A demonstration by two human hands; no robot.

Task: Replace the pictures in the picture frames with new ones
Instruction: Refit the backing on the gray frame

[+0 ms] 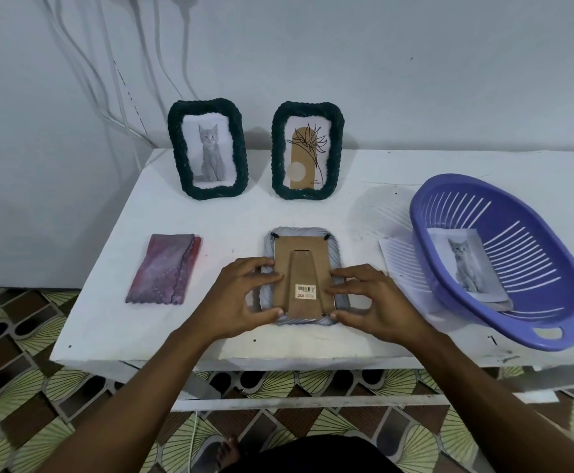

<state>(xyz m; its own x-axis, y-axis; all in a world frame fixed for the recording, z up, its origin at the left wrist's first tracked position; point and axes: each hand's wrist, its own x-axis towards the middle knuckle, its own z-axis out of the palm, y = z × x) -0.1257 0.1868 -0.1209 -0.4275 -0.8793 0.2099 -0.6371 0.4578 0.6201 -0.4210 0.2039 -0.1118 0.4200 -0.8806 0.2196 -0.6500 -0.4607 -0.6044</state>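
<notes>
A pale grey woven picture frame (302, 233) lies face down near the table's front edge, its brown cardboard back (301, 264) with stand and barcode sticker facing up. My left hand (244, 302) grips the frame's left side and my right hand (374, 302) grips its right side, fingertips on the cardboard. Two dark green woven frames stand at the back: the left one (207, 151) holds a grey kitten picture, the right one (307, 150) a plant drawing. A loose kitten picture (468, 264) lies inside the purple basket (551, 302).
The white table (108, 319) stands against a white wall. A folded pink-purple cloth (164, 269) lies at the left. A white sheet (401, 264) pokes out from under the basket. Cables hang at the back left. Patterned floor lies below.
</notes>
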